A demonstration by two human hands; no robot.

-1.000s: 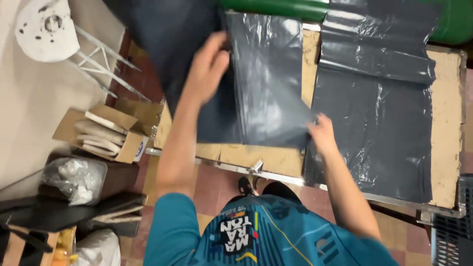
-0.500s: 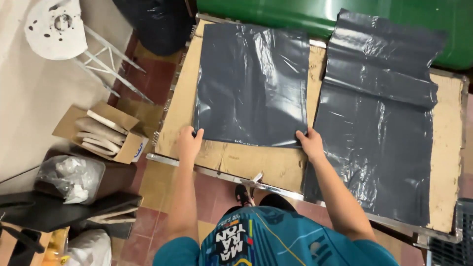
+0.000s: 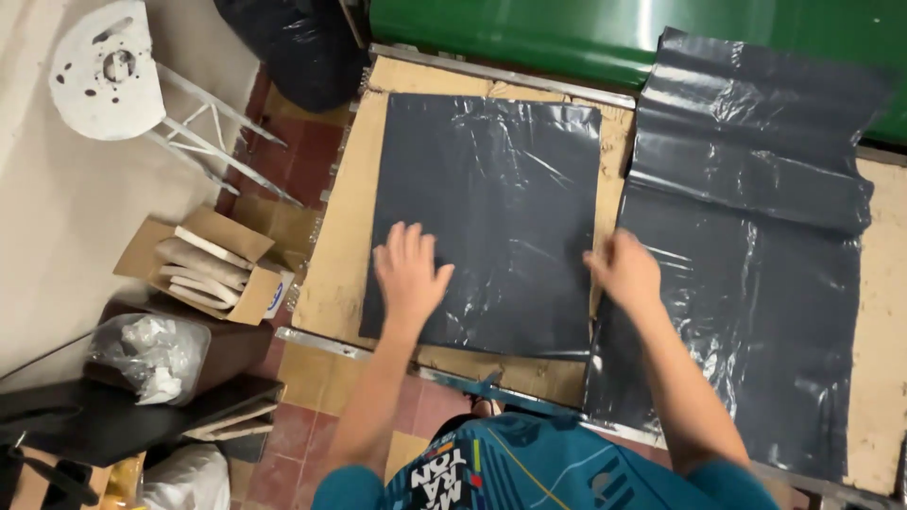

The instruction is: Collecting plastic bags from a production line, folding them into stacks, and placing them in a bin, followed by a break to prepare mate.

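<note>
Centrally, a dark plastic bag (image 3: 487, 222) is spread flat on the wooden worktable (image 3: 345, 246), long axis running up the frame.

Its lower left is pressed by the left hand (image 3: 408, 274), fingers splayed; its right edge is met by the loosely curled right hand (image 3: 624, 271), grasp uncertain.

This looks like a small packing workshop. A worn wooden worktable (image 3: 340, 246) with metal edging carries flat dark plastic bags (image 3: 491, 217), with a bigger stack (image 3: 756, 283) to the right. A green machine body (image 3: 529, 33) stands at the far side. On the left, an open cardboard box (image 3: 203, 264), a white metal stool (image 3: 109, 66) and red floor tiles (image 3: 283, 161).
</note>
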